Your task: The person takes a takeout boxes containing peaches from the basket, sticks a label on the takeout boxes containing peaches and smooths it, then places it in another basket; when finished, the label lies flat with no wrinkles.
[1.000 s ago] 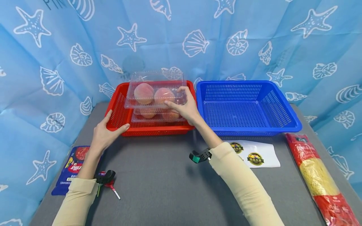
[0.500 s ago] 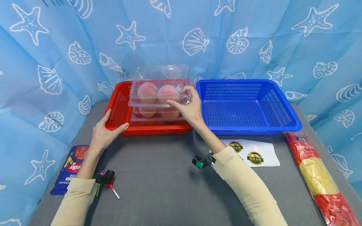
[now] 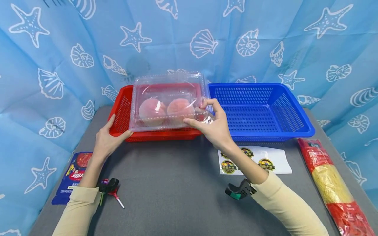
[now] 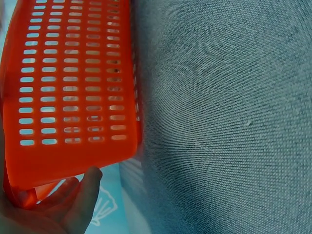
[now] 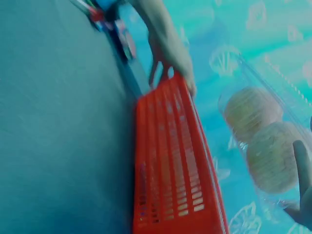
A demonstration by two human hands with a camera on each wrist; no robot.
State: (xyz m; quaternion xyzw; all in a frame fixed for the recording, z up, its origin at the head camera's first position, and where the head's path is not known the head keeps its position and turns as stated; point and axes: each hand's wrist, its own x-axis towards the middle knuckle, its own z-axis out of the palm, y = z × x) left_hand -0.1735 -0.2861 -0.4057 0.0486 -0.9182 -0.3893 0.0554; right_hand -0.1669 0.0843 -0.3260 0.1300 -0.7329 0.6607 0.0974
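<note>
My right hand (image 3: 214,126) grips the right end of a clear plastic clamshell box (image 3: 174,80), thumb at the front and fingers at the back. Two pinkish peaches (image 3: 152,111) show inside it. The box is held above the red basket (image 3: 165,136), tilted so its top faces me, and it hides most of the basket's inside. My left hand (image 3: 109,139) holds the basket's front left corner, thumb along the front rim. In the left wrist view, the thumb and fingers (image 4: 85,200) span that corner.
A blue basket (image 3: 260,134) stands right of the red one. In front lies a white sheet with round fruit stickers (image 3: 265,165). A red and yellow noodle bag (image 3: 333,183) lies at right. A blue packet (image 3: 71,177) and lollipops (image 3: 118,198) lie by my left forearm.
The box first shifted slightly right, then came nearer to me and tilted as my right hand drew back to the right. The lower peach box is now covered from view. My left hand stayed put.
</note>
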